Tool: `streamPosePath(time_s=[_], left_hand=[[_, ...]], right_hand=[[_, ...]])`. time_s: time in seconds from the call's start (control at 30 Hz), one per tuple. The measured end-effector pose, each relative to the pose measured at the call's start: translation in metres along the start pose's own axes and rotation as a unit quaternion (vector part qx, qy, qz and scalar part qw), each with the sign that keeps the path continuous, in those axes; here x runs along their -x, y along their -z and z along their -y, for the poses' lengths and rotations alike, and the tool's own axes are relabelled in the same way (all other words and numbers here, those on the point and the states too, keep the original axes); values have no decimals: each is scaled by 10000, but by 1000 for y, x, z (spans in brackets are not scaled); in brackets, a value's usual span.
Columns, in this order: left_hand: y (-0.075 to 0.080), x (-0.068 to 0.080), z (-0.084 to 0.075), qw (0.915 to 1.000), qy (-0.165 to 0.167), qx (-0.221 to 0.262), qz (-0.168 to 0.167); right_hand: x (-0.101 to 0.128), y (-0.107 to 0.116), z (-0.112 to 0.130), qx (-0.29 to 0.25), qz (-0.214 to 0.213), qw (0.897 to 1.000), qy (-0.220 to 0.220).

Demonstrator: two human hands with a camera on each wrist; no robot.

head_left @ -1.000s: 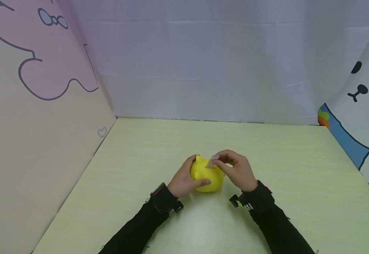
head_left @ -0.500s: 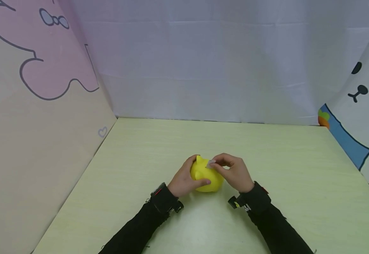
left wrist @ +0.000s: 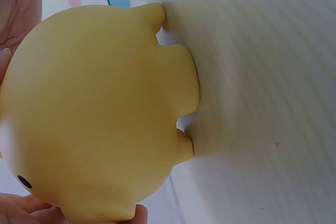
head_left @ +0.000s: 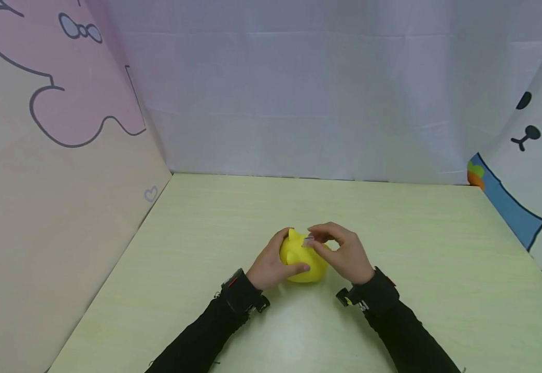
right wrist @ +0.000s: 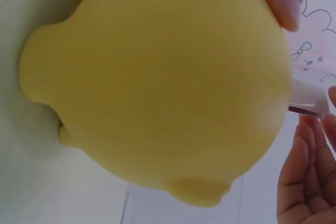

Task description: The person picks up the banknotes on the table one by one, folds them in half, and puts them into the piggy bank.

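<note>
A yellow piggy bank (head_left: 315, 264) stands on the table in the middle of the head view and fills much of both wrist views. My left hand (head_left: 271, 262) grips it from the left, thumb across the near side and fingers behind. A short end of a folded paper slip, like a banknote (right wrist: 308, 98), sticks out of the slot on top. Just at that end, my right hand (head_left: 341, 251) has its thumb and index finger spread apart; the thumb overlaps the slip in the head view. The part inside the piggy bank is hidden.
The pale wooden table (head_left: 233, 207) meets a white cloth backdrop (head_left: 299, 103) behind. A panel with pink cartoon art (head_left: 80, 98) stands on the left, and a panel with a white cartoon animal (head_left: 532, 171) on the right.
The right hand moved down and left with the slip, which went deeper into the slot. Its thumb and index finger then parted at the slip's end. The left hand stayed put.
</note>
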State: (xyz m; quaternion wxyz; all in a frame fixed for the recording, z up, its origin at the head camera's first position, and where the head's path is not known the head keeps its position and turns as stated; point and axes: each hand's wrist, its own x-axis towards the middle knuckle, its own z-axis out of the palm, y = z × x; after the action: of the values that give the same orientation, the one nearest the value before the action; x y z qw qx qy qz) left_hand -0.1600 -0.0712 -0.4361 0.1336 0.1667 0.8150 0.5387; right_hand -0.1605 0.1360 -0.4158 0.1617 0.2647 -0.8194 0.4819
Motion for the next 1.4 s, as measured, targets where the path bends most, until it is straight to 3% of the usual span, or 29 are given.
streamPosePath(time_s=[0.3,0.73,1.4], left_hand=[[0,0,-1,10000,61,31,-11],[0,1,-1,10000,-21,34,-16],[-1,0,0,10000,-21,-52,-40]], right_hand=[[-1,9,6,225,-151,9996,94],[0,4,2,538,195,9983,-72],[3,-2,3,765,270,9962,302]])
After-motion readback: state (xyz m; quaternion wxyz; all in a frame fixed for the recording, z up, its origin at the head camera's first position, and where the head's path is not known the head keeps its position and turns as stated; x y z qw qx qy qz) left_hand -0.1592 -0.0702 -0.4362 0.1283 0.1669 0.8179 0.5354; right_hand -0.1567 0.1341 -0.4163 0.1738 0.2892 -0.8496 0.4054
